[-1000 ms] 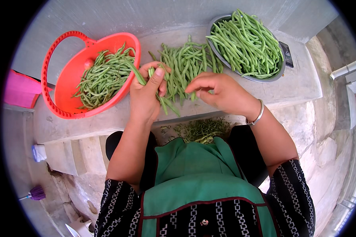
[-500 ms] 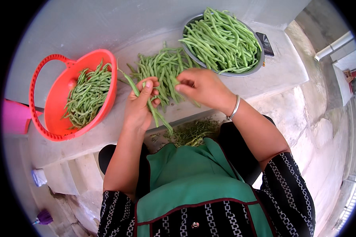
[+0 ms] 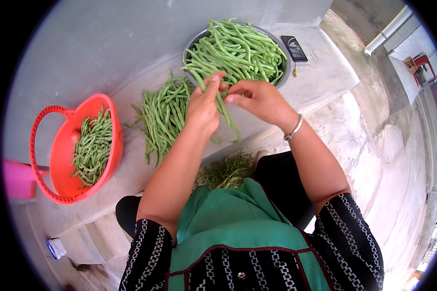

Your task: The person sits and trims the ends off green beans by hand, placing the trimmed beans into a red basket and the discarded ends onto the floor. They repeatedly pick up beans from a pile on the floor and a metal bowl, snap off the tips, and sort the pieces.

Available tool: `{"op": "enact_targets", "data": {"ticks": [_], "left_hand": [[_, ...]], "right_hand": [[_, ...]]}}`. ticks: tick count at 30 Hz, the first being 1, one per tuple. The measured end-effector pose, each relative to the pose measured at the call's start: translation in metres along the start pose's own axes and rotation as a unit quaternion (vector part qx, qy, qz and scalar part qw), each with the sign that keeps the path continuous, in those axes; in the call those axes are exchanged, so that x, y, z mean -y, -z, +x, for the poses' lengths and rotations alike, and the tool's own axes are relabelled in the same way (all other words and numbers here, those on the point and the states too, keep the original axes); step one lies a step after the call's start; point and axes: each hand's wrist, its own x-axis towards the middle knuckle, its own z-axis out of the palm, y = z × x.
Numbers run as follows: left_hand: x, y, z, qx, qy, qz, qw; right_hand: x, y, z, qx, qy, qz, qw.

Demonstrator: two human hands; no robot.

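Long, smooth green beans (image 3: 230,124) hang from the left hand (image 3: 206,106), on the near side of the oval grey metal basin (image 3: 287,66); that hand's thumb presses them against its curled fingers; the right hand (image 3: 257,99) bends close by, its thumb and forefinger nearly meeting, though I cannot tell whether they pinch anything; both hands have shifted from the loose green bean pile (image 3: 167,116) toward the basin, so the held beans now seem nearer its heap; the pile lies just left of the basin, the red plastic handled basket (image 3: 58,157) well left, a black rectangular phone (image 3: 294,48) just right; all rest on a grey concrete ledge (image 3: 327,68), with stringy green trimmings (image 3: 223,172) below the basin's near side and a plain grey wall (image 3: 107,58) behind.
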Motion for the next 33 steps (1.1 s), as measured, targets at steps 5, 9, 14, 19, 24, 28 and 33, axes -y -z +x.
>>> {"op": "enact_targets", "data": {"ticks": [5,9,14,19,24,28,33], "left_hand": [[0.014,-0.019,0.004,0.020,0.028,-0.054,0.998],[0.005,-0.006,-0.002,0.039,0.028,-0.072,0.996],[-0.028,0.029,-0.025,0.031,0.045,-0.051,0.997],[-0.064,0.068,-0.066,0.003,0.065,0.036,0.997],[-0.067,0.093,-0.093,0.037,0.066,0.273,0.959],[-0.063,0.110,-0.098,0.064,-0.039,0.464,0.883],[-0.078,0.125,-0.111,0.063,-0.014,0.521,0.851]], "right_hand": [[-0.008,-0.002,-0.002,-0.021,-0.013,-0.043,0.999],[-0.029,0.029,0.010,-0.101,-0.002,-0.101,0.990],[-0.056,0.043,0.026,-0.141,-0.022,-0.212,0.967],[-0.067,0.034,0.030,-0.149,0.016,-0.389,0.909],[0.040,-0.043,0.029,-0.089,0.235,-0.170,0.953],[0.069,-0.084,0.033,-0.029,0.389,-0.238,0.890],[0.066,-0.099,0.037,0.072,0.374,-0.247,0.891]]}}
